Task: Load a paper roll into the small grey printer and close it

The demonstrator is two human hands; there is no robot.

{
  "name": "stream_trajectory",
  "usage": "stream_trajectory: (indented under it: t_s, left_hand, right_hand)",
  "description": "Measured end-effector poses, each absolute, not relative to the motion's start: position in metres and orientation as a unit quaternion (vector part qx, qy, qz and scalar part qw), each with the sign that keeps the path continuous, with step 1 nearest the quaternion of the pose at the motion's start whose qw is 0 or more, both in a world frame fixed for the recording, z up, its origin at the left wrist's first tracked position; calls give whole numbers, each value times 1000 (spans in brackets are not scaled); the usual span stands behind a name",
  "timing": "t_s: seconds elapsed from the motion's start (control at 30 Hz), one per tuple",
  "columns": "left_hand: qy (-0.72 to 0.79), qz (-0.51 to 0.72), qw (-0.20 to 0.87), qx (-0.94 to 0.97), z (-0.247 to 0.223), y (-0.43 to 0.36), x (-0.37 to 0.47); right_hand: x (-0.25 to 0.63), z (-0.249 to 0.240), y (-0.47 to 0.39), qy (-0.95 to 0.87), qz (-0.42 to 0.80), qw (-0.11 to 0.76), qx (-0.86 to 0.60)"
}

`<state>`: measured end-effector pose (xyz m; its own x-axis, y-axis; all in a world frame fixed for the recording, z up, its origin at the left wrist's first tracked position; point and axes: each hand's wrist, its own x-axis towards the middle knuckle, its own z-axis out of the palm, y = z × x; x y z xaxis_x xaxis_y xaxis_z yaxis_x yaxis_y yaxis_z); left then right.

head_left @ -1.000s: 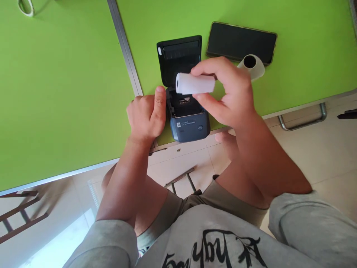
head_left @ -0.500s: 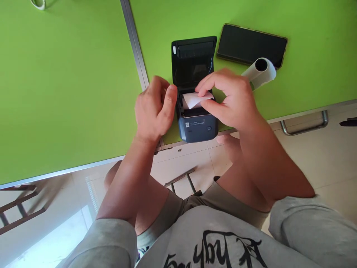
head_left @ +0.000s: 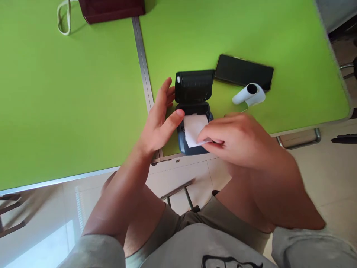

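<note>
A small dark blue printer (head_left: 183, 143) stands at the front edge of the green table, its black lid (head_left: 194, 87) raised. White paper (head_left: 194, 128) comes out of its open compartment and lies over the front. My right hand (head_left: 234, 139) pinches the paper's lower right corner. On the printer's left side is my left hand (head_left: 160, 124), fingers apart, its thumb at the compartment's edge and its fingers beside the lid.
A black phone (head_left: 244, 70) and a curled white roll (head_left: 245, 95) lie right of the printer. At the back left are a dark red object (head_left: 111, 9) and a white cord loop (head_left: 64, 22). A metal strip (head_left: 143, 63) divides the green table (head_left: 83, 93).
My right hand has pulled the paper out further, toward me over the printer's front. My left hand has opened beside the lid. The camera view has shifted, showing more of the table's far side.
</note>
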<state>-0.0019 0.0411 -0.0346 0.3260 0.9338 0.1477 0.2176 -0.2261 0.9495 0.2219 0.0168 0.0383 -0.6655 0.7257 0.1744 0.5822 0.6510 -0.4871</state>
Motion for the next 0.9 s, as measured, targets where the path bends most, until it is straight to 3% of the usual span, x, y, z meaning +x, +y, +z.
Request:
stream_trajectory:
  t_s: [0.23, 0.33, 0.43, 0.5, 0.53, 0.73, 0.9]
  left_hand:
    - [423, 409, 420, 691, -29, 37, 2]
    - [428, 357, 373, 742, -24, 38, 3]
    - [423, 321, 335, 778, -22, 39, 4]
    - [424, 317, 333, 780, -23, 40, 4]
    - [425, 317, 338, 778, -23, 39, 4]
    - [429, 311, 436, 728, -29, 39, -2]
    - [406, 310, 472, 718, -31, 43, -6]
  right_hand:
    - [221, 45, 11, -895, 214, 132, -367]
    - [221, 43, 15, -866, 320, 124, -365]
    - [222, 27, 26, -766, 418, 268, -408]
    - [222, 10, 35, -689, 382, 391, -475]
    - [223, 1, 40, -672, 382, 404, -489]
    - [228, -20, 50, -661, 450, 343, -492]
    - [229, -20, 49, -678, 444, 345, -473]
